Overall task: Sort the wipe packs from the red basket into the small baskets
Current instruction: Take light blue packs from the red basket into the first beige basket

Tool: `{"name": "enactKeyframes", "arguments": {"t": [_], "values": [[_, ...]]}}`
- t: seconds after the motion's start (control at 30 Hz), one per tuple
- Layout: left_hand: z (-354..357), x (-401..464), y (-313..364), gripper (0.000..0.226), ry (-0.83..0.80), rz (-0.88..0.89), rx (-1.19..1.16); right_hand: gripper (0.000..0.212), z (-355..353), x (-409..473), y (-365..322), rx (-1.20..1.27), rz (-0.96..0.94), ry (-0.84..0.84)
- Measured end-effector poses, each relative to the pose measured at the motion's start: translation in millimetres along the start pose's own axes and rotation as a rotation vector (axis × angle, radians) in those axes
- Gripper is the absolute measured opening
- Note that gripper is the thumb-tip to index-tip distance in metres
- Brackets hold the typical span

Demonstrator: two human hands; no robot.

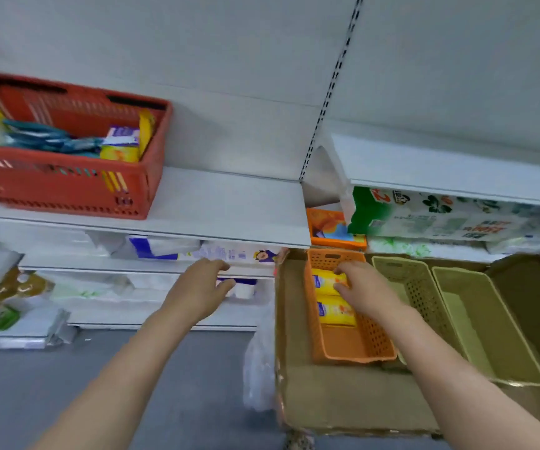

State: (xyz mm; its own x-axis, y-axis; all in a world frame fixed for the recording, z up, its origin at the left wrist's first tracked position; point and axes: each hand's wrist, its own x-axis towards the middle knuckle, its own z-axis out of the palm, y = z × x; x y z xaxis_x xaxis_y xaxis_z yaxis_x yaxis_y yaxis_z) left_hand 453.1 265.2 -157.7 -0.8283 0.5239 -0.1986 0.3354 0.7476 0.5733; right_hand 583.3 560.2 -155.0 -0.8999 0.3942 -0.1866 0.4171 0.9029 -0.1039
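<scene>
The red basket (67, 186) stands on a white shelf at upper left, holding yellow and teal wipe packs (120, 151). Below right, a small orange basket (353, 349) sits in a cardboard box and holds two yellow wipe packs; the nearer one (335, 309) lies free. My right hand (364, 289) is inside the orange basket, its fingers curled on the farther yellow pack (325, 282). My left hand (202, 287) hovers with relaxed fingers in front of the lower shelf, holding nothing.
Two beige small baskets (414, 287) (489, 332) stand right of the orange one inside the cardboard box (343, 404). Tissue and paper goods fill the lower shelves (457, 222). The white shelf edge (229, 235) juts out above my left hand. Grey floor lies below.
</scene>
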Motion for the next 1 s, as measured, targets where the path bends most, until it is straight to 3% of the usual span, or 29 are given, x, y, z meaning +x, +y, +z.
{"name": "enactKeyframes", "arguments": {"t": [0.13,0.3,0.63,0.8,1.0], "values": [[-90,-54,-70,0.042,0.187,0.132,0.162,0.033,-21,-47,-94,0.111,-0.143,0.268],[-170,-110,-142,0.045,0.354,0.104,0.273,0.032,-39,-73,-206,0.235,-0.227,0.417],[-248,-71,-221,0.048,0.579,0.067,0.306,0.04,-72,3,-342,0.278,-0.45,0.418],[-292,6,-246,0.056,0.576,0.054,0.361,0.04,-80,98,-389,0.298,-0.474,0.437],[-342,108,-269,0.055,0.475,0.011,0.376,0.044,-95,215,-435,0.33,-0.476,0.312]]}}
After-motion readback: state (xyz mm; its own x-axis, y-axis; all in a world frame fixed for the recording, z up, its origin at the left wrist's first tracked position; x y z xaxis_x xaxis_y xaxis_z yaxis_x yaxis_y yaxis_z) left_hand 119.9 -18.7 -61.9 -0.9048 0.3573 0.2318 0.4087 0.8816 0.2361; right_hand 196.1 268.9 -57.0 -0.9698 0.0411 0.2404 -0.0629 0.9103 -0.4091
